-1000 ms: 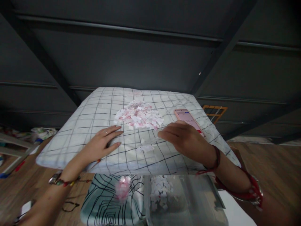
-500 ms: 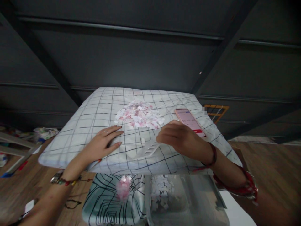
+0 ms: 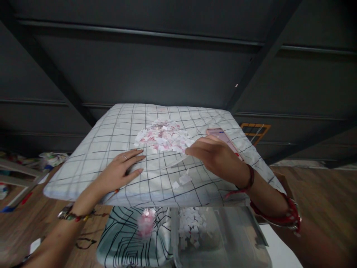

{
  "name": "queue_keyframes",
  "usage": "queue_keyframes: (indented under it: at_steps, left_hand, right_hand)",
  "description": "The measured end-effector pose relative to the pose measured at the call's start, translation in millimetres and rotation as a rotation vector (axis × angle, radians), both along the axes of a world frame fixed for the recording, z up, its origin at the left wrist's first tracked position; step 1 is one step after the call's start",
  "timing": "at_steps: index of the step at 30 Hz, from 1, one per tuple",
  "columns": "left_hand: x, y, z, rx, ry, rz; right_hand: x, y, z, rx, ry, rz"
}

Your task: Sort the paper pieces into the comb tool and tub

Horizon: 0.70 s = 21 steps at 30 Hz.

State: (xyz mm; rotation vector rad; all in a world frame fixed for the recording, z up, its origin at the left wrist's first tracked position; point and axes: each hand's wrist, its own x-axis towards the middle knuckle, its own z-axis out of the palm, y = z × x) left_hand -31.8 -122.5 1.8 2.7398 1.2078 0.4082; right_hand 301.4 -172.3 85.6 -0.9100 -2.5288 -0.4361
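Observation:
A heap of white and pink paper scraps [image 3: 164,137] lies on a checked white cloth [image 3: 106,145]. My left hand [image 3: 122,167] rests on the cloth at the heap's near left, its fingers apart and holding nothing. My right hand [image 3: 213,150] is closed on a thin white slotted plastic tool [image 3: 176,162], just in front of the heap's right side. The tool shows nearly edge-on and its gripped end is hidden. A few loose white scraps [image 3: 184,180] lie nearer me, below the tool.
A phone [image 3: 219,133] lies beyond my right hand, which partly covers it. Below the cloth's front edge are a clear plastic box [image 3: 234,238] with white scraps at its left, and a patterned teal cushion-like surface [image 3: 119,238] bearing a pink-and-white bundle [image 3: 146,223].
My right hand has moved slightly up, toward the heap, and the tool has turned from showing its slots to nearly edge-on. Loose scraps now show below it. The left hand has barely moved.

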Motion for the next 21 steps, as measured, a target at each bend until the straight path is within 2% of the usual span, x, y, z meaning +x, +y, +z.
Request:
queue_keyframes:
  at_steps: [5, 11, 17, 21]
  left_hand:
    - [0, 0, -0.9, -0.006, 0.006, 0.01]
    - [-1, -1, -1.3, -0.009, -0.001, 0.009]
    - [0, -1, 0.2, -0.006, 0.008, 0.016]
    - [-1, 0, -2.0, -0.005, 0.006, 0.007]
  right_hand:
    - [5, -3, 0, -0.057, -0.063, 0.035]
    - [26, -18, 8, -0.063, 0.035, 0.101]
    - [17, -14, 3, 0.011, 0.06, 0.055]
    - [14, -17, -1, -0.006, 0.02, 0.082]
